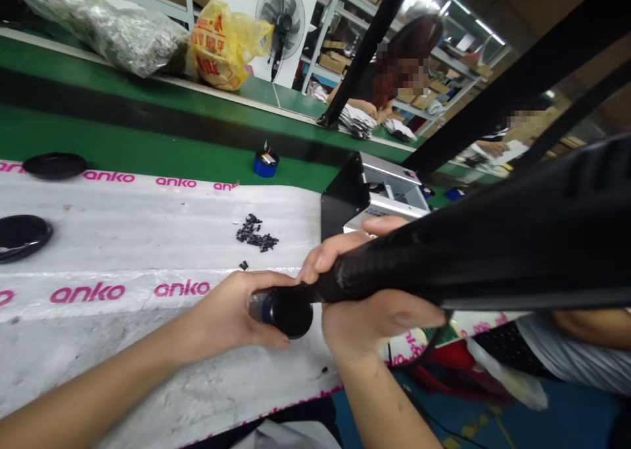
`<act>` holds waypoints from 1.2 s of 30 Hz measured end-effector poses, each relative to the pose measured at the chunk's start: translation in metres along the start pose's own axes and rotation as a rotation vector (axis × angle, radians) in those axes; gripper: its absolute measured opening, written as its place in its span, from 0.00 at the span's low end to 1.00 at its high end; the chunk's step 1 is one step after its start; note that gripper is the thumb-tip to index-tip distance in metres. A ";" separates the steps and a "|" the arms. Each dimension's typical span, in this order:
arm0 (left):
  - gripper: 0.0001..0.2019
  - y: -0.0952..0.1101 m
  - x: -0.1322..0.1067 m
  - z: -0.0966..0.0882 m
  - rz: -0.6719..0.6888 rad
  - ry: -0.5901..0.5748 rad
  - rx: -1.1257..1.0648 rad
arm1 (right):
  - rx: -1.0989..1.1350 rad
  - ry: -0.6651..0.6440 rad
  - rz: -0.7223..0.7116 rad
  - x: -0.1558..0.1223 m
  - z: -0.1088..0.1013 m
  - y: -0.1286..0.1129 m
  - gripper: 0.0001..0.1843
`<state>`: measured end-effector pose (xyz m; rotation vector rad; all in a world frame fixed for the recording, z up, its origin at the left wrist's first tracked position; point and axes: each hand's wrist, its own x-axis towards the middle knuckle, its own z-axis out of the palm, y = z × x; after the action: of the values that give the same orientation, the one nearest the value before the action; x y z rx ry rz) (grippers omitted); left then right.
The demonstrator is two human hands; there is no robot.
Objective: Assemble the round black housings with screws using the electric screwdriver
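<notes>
My left hand (pixel 231 314) is closed round the dark round end piece (pixel 286 311) at the tip of a long black folded umbrella (pixel 473 252). My right hand (pixel 365 304) wraps the umbrella's black fabric just behind that tip, thumb on top. The umbrella runs from the tip up to the right, past the camera. Both hands are over the near edge of a white padded sheet (pixel 148 238) printed with pink "anko" logos.
A heap of small black parts (pixel 256 233) lies on the sheet. Two black round lids (pixel 20 235) (pixel 54 165) sit at the left. A blue tape roll (pixel 266 163) stands on the green conveyor (pixel 123 146). A black-and-silver machine (pixel 374 196) is at the right. Other people work beyond.
</notes>
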<state>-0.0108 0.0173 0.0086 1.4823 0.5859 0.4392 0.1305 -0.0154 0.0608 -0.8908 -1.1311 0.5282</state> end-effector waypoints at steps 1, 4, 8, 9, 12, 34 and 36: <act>0.28 0.001 -0.001 -0.002 0.017 -0.001 0.046 | 0.053 0.001 0.012 0.002 -0.004 -0.001 0.30; 0.27 0.002 -0.005 -0.009 0.061 -0.050 0.179 | 0.156 0.063 -0.002 0.019 -0.025 -0.012 0.28; 0.28 -0.001 -0.012 -0.016 -0.046 -0.126 0.150 | -0.061 0.424 -0.393 0.051 -0.063 -0.020 0.17; 0.29 -0.002 -0.013 -0.016 -0.076 -0.121 0.140 | -0.111 0.475 -0.468 0.058 -0.070 -0.019 0.16; 0.31 -0.002 -0.012 -0.008 -0.077 -0.084 0.198 | -0.188 0.462 -0.497 0.068 -0.084 -0.009 0.13; 0.27 0.001 0.000 0.001 0.021 -0.017 0.095 | 0.142 0.039 0.096 0.012 0.011 -0.022 0.26; 0.24 0.000 0.001 0.000 0.034 -0.053 0.020 | 0.106 0.007 0.061 0.008 0.011 -0.016 0.25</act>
<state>-0.0100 0.0180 0.0084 1.5202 0.5252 0.4206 0.1225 -0.0143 0.0802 -0.8360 -1.0619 0.6288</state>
